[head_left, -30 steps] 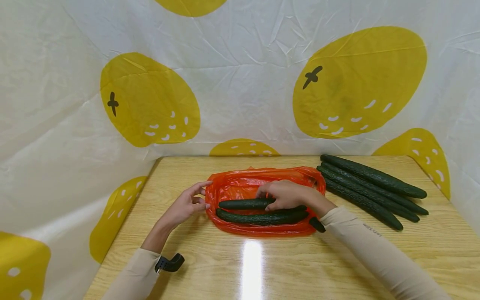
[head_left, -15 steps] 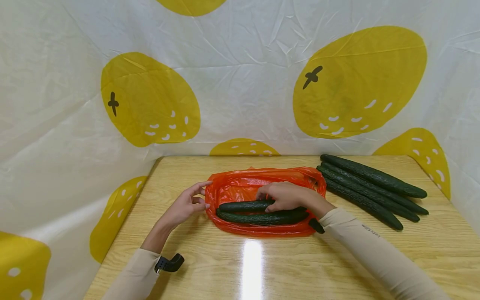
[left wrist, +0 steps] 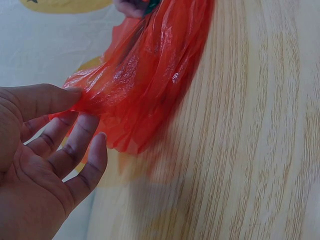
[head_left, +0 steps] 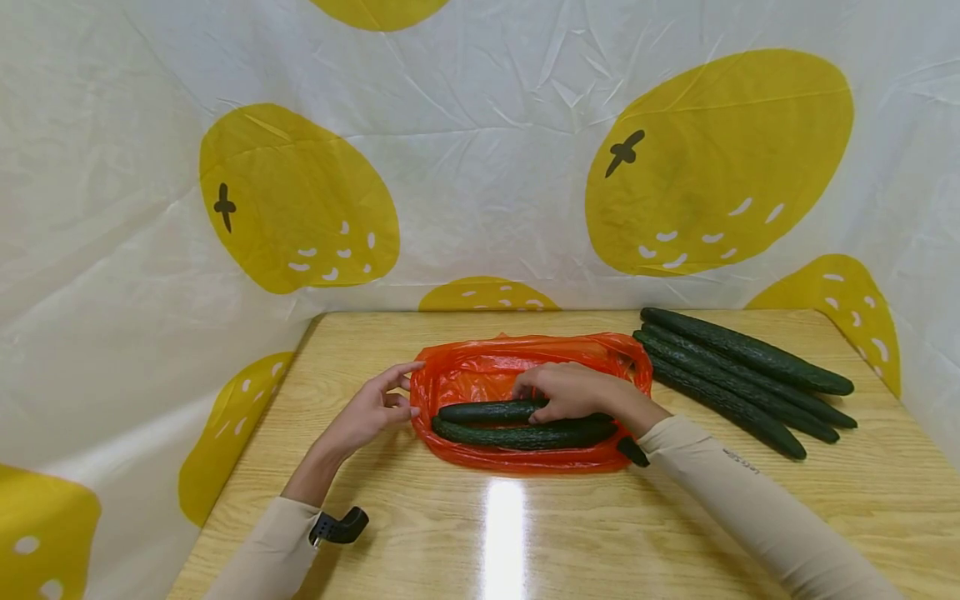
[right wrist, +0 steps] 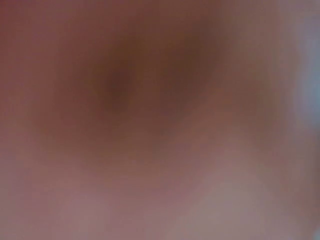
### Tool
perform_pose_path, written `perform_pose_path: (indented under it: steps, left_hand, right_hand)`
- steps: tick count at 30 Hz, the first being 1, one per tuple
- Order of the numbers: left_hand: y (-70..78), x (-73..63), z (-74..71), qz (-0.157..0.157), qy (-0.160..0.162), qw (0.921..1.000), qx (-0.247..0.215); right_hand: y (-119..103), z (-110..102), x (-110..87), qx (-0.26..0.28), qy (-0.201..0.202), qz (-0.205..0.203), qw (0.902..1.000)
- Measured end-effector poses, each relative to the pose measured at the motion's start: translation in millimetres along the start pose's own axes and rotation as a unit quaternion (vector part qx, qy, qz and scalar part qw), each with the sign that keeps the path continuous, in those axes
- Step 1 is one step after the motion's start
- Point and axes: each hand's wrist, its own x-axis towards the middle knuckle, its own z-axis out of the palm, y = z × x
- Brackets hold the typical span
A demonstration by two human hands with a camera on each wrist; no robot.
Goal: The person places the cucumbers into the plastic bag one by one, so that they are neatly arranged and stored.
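A red plastic bag (head_left: 480, 462) lies on the table with its mouth spread wide. Inside, along its near side, two dark green cucumbers lie side by side. My right hand (head_left: 573, 390) reaches over the bag and grips the rear cucumber (head_left: 487, 412), hiding part of its length. The front cucumber (head_left: 517, 435) lies right against it. At the bag's left end, my left hand (head_left: 367, 414) holds the rim; in the left wrist view its thumb (left wrist: 47, 99) and fingertips meet the crumpled plastic (left wrist: 130, 80). The right wrist view is a blur.
Several more cucumbers (head_left: 742, 358) lie slanted on the wooden table (head_left: 420, 542), just right of the bag. A white curtain (head_left: 480, 200) with large yellow fruit prints hangs behind the table and along its left side. A black wrist device (head_left: 341, 527) sits at my left sleeve.
The two cucumbers in the bag have shifted slightly closer together. Both hands stay practically where they were.
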Motion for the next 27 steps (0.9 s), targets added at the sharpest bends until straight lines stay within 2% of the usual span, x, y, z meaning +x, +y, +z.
perform_pose_path:
  steps: [27]
  left_hand:
    - [1.3,-0.2,-1.1,-0.013,0.002,0.9999,0.003]
  right_hand:
    - [8,-10,-15.2,0.014,0.004,-0.007,0.9999]
